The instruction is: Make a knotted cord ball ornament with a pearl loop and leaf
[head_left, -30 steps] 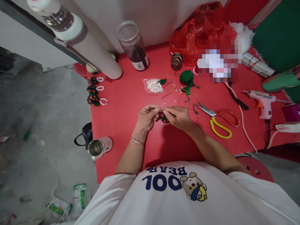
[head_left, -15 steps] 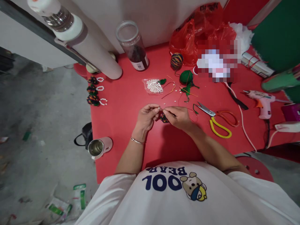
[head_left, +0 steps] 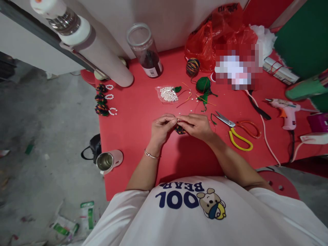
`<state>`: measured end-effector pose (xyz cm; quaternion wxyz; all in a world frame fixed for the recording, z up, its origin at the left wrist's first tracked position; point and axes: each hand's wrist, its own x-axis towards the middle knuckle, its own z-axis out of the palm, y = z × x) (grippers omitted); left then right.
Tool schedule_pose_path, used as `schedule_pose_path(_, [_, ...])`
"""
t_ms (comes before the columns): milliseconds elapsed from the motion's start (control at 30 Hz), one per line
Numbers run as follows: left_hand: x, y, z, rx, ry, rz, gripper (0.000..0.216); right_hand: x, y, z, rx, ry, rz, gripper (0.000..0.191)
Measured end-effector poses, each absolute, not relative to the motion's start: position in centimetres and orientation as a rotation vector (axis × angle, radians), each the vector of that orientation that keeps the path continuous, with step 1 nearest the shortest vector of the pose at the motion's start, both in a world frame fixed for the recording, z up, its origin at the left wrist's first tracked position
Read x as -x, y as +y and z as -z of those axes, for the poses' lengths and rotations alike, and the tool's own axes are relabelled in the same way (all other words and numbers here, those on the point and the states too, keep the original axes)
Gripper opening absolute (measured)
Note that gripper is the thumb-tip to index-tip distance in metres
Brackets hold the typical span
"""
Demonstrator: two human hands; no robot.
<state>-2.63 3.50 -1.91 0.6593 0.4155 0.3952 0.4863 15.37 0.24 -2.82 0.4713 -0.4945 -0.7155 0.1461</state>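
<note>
Pinched tight, left hand (head_left: 161, 129) and right hand (head_left: 196, 125) gripped a small yarn ball (head_left: 180, 130) between them. All this was just beside the scissors (head_left: 235, 132).

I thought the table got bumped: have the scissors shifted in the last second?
No. The scissors keep the same gap to the pink glue gun on the red table.

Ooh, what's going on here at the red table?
A person leans over the red table. Their right hand holds a small multicoloured yarn ball, and their left hand pinches something tiny beside it, too small to tell. Scissors lie to the right; a bag of white beads lies further back.
</note>
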Motion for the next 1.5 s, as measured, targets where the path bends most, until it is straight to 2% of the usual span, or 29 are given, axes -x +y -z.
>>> schedule_pose_path(133, [2.7,3.4,1.9,-0.916,0.863,-1.06,0.024,-15.9,0.3,3.0,1.234,-1.862,-0.201,0.028])
schedule_pose_path(533, [2.6,3.2,1.2,-0.8,0.902,-0.941,0.028,-15.7,-0.4,2.1,1.212,-2.038,0.14,0.023])
schedule_pose_path(733, [2.1,3.4,2.7,-0.953,0.97,-1.16,0.023,-17.2,-0.3,1.2,1.441,-2.029,-0.149,0.01])
schedule_pose_path(933, [1.4,3.4,3.5,-1.289,1.072,-1.154,0.009,-19.3,0.3,0.6,1.59,-2.08,-0.365,0.006])
schedule_pose_path(1067, [1.0,3.3,3.3,-1.325,1.058,-1.151,0.004,-19.1,0.4,1.0,1.534,-1.937,-0.451,0.025])
schedule_pose_path(1167, [0.9,3.3,3.0,-1.329,1.053,-1.143,0.006,-18.0,0.4,1.5,1.4,-1.742,-0.787,0.036])
schedule_pose_path(1333, [1.0,3.9,3.1,-1.343,1.083,-1.162,0.013,-16.7,0.5,1.9,1.348,-1.437,-1.201,0.027])
schedule_pose_path(1433, [1.1,4.6,3.4,-1.377,1.113,-1.171,0.012,-16.8,0.6,1.9,1.376,-1.333,-1.231,0.026])
schedule_pose_path(1500, [1.1,5.2,3.6,-1.435,1.151,-1.178,0.01,-17.0,0.7,1.9,1.421,-1.328,-1.121,0.025])
